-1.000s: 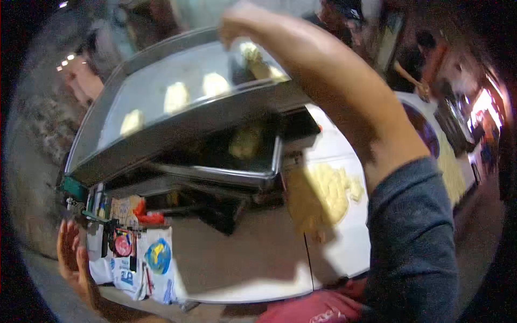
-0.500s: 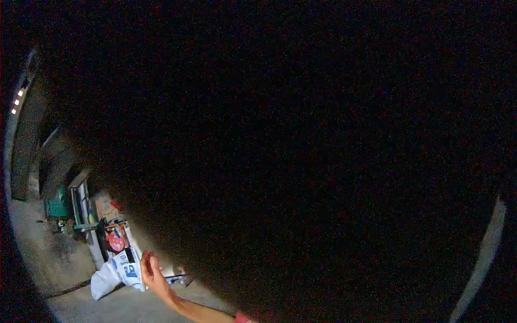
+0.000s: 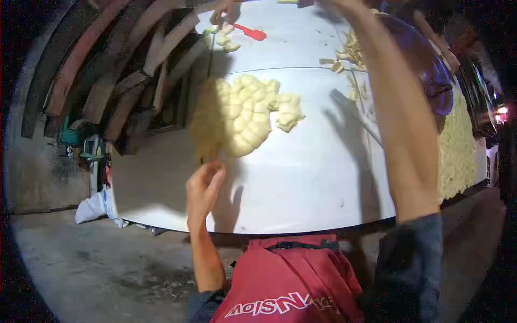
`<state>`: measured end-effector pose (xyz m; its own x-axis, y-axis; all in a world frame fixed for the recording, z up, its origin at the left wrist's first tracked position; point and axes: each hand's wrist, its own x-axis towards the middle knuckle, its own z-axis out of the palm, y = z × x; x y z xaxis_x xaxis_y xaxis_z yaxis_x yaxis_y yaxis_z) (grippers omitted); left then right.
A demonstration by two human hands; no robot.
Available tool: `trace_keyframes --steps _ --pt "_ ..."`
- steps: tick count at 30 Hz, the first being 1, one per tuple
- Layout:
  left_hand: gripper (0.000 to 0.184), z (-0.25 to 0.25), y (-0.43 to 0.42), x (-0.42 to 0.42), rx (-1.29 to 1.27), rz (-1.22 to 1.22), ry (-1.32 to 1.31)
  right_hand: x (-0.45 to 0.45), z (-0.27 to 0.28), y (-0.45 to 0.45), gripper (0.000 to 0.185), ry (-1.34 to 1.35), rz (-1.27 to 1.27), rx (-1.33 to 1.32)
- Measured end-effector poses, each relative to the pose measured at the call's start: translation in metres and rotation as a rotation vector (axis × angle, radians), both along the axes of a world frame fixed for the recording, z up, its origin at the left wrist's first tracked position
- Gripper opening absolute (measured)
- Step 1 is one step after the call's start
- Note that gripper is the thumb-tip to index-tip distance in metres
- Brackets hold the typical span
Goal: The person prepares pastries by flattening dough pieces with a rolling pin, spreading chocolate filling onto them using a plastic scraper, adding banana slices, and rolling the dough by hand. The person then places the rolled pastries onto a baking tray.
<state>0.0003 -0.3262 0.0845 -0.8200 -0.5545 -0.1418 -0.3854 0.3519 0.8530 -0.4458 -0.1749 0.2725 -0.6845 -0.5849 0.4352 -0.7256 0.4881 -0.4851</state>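
My left hand [image 3: 203, 185] is over the front of the white table [image 3: 301, 188], just below a large mass of pale yellow dough pieces [image 3: 246, 116]. Its thumb and fingers come together, and what they hold, if anything, is too small to name. A smaller dough clump [image 3: 289, 112] lies right beside the mass. My right arm reaches up over the table's right side, and its hand is blurred and cut off at the top edge. A grey metal bar or blade [image 3: 358, 118] lies left of that forearm.
Stacked dark trays [image 3: 134, 81] rise at the left. Another person's hand [image 3: 223, 12] is at the top, near a red scraper [image 3: 252, 33] and dough bits. Dough strips [image 3: 351, 51] lie farther right. A blue basin [image 3: 425, 59] and a dough sheet [image 3: 455, 151] are at the right.
The view has turned from the tray with dough pieces, through a dark blocked view, down to the table. My left hand has moved right, toward the dough mass, and its fingers have drawn together.
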Motion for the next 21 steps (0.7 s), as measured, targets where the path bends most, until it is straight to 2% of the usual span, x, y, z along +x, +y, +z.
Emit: trace_keyframes --steps 1,2,4,6,7,8,10,11,12,16,18,21 --pt "0.036 -0.002 0.012 -0.020 0.014 -0.004 -0.007 -0.021 -0.063 0.014 0.053 -0.076 0.021 0.078" --pt "0.036 -0.003 0.024 -0.040 0.027 -0.004 -0.009 -0.036 -0.099 0.023 0.055 -0.145 0.046 0.157" --pt "0.036 -0.006 0.045 -0.073 0.005 -0.023 0.046 0.029 -0.131 0.060 0.040 -0.328 -0.051 0.174" --pt "0.036 -0.011 0.061 -0.099 -0.068 -0.076 0.146 0.055 -0.190 0.078 0.039 -0.597 0.036 0.040" --pt "0.037 -0.005 0.065 -0.113 -0.165 -0.097 0.098 0.066 -0.222 0.075 0.045 -0.607 0.036 0.001" --pt "0.038 -0.002 0.068 -0.126 -0.261 -0.124 0.051 0.077 -0.232 0.072 0.047 -0.614 0.021 0.017" --pt "0.036 -0.010 0.066 -0.148 -0.244 -0.111 0.044 0.102 -0.229 0.062 0.049 -0.621 -0.026 0.106" --pt "0.034 -0.009 0.067 -0.159 -0.265 -0.104 0.035 0.117 -0.213 0.056 0.046 -0.458 -0.069 0.145" --pt "0.032 -0.010 0.067 -0.167 -0.281 -0.097 0.021 0.118 -0.216 0.053 0.042 -0.413 -0.060 0.144" --pt "0.032 -0.013 0.062 -0.176 -0.259 -0.155 -0.041 0.140 -0.210 0.059 0.036 -0.398 -0.031 0.167" --pt "0.041 -0.027 0.062 -0.173 -0.328 -0.206 0.036 0.169 -0.217 0.073 0.036 -0.349 0.075 0.091" --pt "0.053 -0.037 0.062 -0.174 -0.277 -0.249 0.010 0.192 -0.229 0.072 0.040 -0.275 0.128 0.059"
